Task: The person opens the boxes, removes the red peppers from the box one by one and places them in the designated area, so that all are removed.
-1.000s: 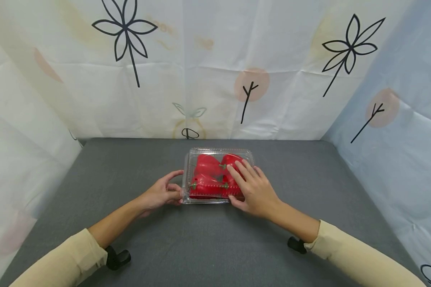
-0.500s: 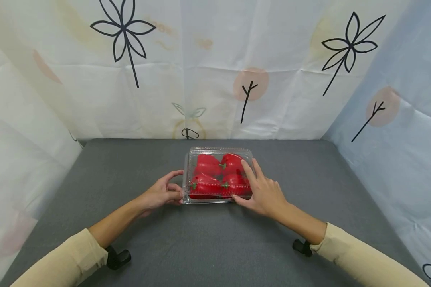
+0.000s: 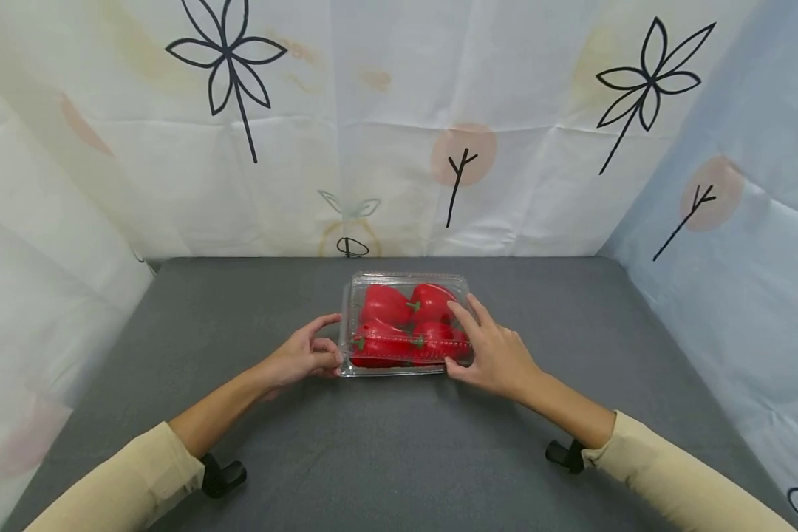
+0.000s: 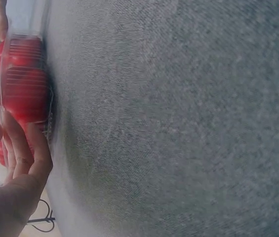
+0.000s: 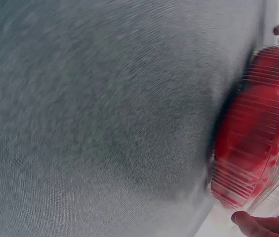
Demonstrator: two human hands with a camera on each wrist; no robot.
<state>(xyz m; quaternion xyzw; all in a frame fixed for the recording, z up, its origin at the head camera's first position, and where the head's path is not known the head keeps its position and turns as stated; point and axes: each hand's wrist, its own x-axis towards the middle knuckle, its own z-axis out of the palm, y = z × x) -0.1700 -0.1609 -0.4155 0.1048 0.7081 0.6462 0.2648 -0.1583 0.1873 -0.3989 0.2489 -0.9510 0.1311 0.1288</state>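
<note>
A clear plastic clamshell box [image 3: 392, 372] lies on the grey table with its lid down over the base. Inside are several red bell peppers [image 3: 386, 304] with green stems. At the box's left end, my left hand [image 3: 301, 360] holds the rim with bent fingers and thumb. My right hand [image 3: 502, 356] spans the front right corner. Its thumb touches the front edge, and the longer fingers lie spread over the lid and right side. Both wrist views show the ribbed side of the box [image 4: 25, 89] close to the fingers. Whether the lid is fully latched cannot be seen.
Grey cloth covers the table [image 3: 386, 451] around the box. Pale printed curtains [image 3: 399, 89] stand behind it and on both sides. Black wrist straps [image 3: 222, 476] show at the sleeve cuffs.
My right hand has slid from the lid's top toward the right end, uncovering more peppers, and its thumb has moved right along the front edge. The left hand stays at the left end.
</note>
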